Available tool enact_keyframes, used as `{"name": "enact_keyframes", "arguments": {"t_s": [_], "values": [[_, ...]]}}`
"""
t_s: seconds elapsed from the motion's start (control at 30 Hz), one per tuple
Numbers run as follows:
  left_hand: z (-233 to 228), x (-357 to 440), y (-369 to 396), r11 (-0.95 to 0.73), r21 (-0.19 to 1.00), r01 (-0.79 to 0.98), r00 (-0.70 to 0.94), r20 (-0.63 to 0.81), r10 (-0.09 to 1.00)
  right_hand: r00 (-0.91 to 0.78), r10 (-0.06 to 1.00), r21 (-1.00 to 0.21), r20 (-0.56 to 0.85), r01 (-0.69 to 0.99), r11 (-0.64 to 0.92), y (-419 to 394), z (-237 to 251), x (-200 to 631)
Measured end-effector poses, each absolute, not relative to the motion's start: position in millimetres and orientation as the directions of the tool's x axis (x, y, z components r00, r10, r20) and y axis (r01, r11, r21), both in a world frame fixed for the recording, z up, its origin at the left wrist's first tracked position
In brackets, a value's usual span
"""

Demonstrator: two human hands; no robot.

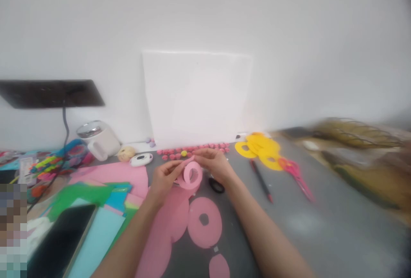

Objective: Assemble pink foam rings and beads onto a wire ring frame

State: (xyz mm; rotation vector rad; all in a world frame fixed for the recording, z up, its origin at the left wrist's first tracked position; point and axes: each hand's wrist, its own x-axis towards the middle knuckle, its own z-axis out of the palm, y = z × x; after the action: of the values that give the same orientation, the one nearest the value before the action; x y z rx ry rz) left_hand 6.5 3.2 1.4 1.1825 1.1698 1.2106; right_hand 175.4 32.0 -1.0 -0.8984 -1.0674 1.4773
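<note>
A pink paper ring (184, 179), seemingly curled from a cut-out strip, is held up between my hands. My left hand (164, 178) pinches its left edge, and my right hand (212, 164) grips the top right edge with thumb and fingers. Just below on the table lie a flat pink paper ring (210, 218), overlapping pink paper rounds (175, 220) and a small pink oval (219, 266). Rows of small pink rolled pieces (175, 156), with one yellow piece (184, 153) among them, sit behind my hands. A black loop (216, 185) shows beside my right wrist.
A white board (199, 98) leans on the wall. To the right are yellow paper rings (261, 147), a dark pen (261, 181) and pink scissors (297, 175). Coloured paper sheets (86, 192), a phone (61, 239) and a white mug-like container (99, 141) stand left.
</note>
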Motion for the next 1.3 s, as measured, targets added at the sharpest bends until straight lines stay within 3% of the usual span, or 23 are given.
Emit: {"name": "enact_keyframes", "arguments": {"t_s": [0.5,0.67,0.97,1.3], "values": [[-3.2,4.1,4.6,-0.006,0.998,-0.059,0.020,0.007,1.000,-0.095,0.995,-0.971,0.006,-0.237,-0.017,28.0,9.7,173.3],[-2.2,4.8,4.3,-0.007,0.998,-0.060,0.003,0.007,1.000,-0.157,0.987,-0.958,0.026,-0.285,-0.020,31.1,3.3,174.4],[-2.6,4.9,4.1,0.009,0.998,-0.054,0.016,-0.008,1.000,-0.074,0.997,-0.965,0.000,-0.262,-0.019,31.5,4.8,174.7],[-1.4,5.2,3.2,0.040,0.997,-0.067,0.017,-0.038,0.999,-0.094,0.995,-0.956,0.027,-0.294,-0.002,33.7,0.0,174.7]]}}
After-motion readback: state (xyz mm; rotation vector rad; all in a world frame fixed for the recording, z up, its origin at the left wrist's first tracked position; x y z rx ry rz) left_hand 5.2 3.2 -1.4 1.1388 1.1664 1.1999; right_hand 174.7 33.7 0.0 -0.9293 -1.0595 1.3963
